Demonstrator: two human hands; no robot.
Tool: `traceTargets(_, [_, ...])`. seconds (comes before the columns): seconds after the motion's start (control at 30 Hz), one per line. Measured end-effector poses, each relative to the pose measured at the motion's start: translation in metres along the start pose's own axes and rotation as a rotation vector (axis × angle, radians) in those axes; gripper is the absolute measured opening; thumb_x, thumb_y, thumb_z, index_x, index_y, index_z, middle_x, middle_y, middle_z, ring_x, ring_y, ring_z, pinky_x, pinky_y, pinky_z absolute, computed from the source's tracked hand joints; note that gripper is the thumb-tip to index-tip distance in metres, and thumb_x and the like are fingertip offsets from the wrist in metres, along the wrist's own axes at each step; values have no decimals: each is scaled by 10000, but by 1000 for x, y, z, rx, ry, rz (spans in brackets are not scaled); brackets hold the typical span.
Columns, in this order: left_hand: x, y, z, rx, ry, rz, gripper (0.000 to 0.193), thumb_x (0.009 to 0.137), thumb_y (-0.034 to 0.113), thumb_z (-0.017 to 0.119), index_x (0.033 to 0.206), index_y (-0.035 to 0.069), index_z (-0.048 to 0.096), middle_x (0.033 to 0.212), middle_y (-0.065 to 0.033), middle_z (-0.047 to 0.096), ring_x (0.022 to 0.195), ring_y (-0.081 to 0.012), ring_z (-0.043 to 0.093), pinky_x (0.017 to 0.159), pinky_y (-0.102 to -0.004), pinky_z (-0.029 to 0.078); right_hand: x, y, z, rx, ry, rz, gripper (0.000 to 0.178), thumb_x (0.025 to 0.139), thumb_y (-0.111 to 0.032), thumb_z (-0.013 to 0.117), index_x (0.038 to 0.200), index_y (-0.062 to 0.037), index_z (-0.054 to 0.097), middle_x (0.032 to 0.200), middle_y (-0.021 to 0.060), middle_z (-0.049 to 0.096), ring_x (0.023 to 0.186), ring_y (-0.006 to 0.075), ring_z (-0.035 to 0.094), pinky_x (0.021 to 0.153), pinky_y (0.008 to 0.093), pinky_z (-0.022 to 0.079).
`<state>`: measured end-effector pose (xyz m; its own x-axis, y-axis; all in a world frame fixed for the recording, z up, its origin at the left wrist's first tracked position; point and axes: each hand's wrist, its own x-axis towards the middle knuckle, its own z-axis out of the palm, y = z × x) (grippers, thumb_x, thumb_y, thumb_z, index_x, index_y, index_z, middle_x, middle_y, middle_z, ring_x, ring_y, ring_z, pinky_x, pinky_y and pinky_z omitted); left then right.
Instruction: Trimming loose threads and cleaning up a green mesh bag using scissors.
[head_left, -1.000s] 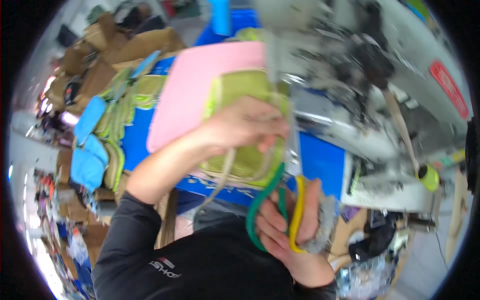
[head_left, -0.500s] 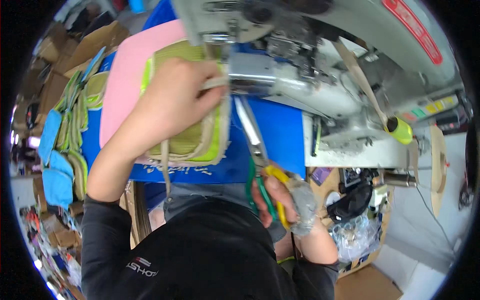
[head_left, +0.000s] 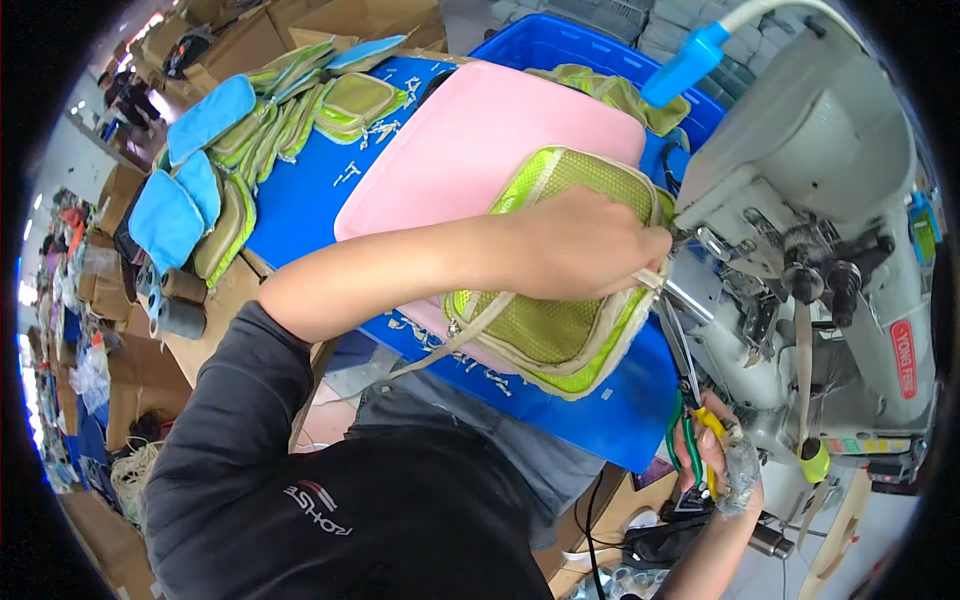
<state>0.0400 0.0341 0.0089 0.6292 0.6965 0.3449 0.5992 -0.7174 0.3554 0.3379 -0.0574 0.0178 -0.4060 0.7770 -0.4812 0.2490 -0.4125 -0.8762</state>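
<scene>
My left hand (head_left: pixel 590 245) is closed on a beige binding strip (head_left: pixel 648 279) at the right edge of a lime-green and olive mesh pouch (head_left: pixel 545 325), beside the sewing machine (head_left: pixel 800 160). The strip's other end (head_left: pixel 425 365) trails left across the pouch toward my lap. My right hand (head_left: pixel 722 455), with clear film wrapped around part of it, grips shears (head_left: pixel 682 362) with one green and one yellow handle. Their blades point up to the strip just under my left fingers; whether they touch it is hard to tell. The pouch lies partly on a pink board (head_left: pixel 480 140).
More green pouches with blue backs (head_left: pixel 215 115) are heaped at the left of the blue tabletop (head_left: pixel 300 215). Thread spools (head_left: pixel 182 305) stand below them. Small scraps lie along the table edge. A blue crate (head_left: pixel 560 40) and a blue-headed lamp (head_left: pixel 685 65) are at the back.
The view has swung, showing more of the table and crate. The shears' blades now reach up to the strip by my left hand, which keeps its hold at the pouch edge.
</scene>
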Motion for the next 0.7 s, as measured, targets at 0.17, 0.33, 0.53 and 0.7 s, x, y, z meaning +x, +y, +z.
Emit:
traceTargets(0.17, [-3,3,-4,-106,-16,-41,182,824,204,649,909,51,600,702,-164,638,701,-381,641,631,-486,482,-1,-16,1,-93,112,-4,711,684,-611,789,907,-16,470,658,18,479,521,97,466,392,222,380])
traceTargets(0.33, [5,5,-4,-39,-38,-28,195,795,193,656,883,26,606,707,-153,633,669,-378,629,594,-479,478,2,-23,-11,-112,25,95,634,701,-524,816,907,-22,489,683,10,483,503,76,453,370,223,358])
traceTargets(0.53, [6,3,-3,107,-23,51,193,788,174,634,920,49,571,690,-114,617,663,-337,637,553,-459,474,0,-30,-9,-258,79,117,591,686,-437,859,899,-30,487,682,-6,485,493,53,442,392,207,335])
traceTargets(0.7, [2,-2,3,216,59,148,170,798,155,606,937,68,561,742,-86,601,678,-285,648,523,-411,488,-13,-32,-24,-255,-2,77,617,698,-481,838,942,-36,487,680,-4,501,510,65,449,425,202,329])
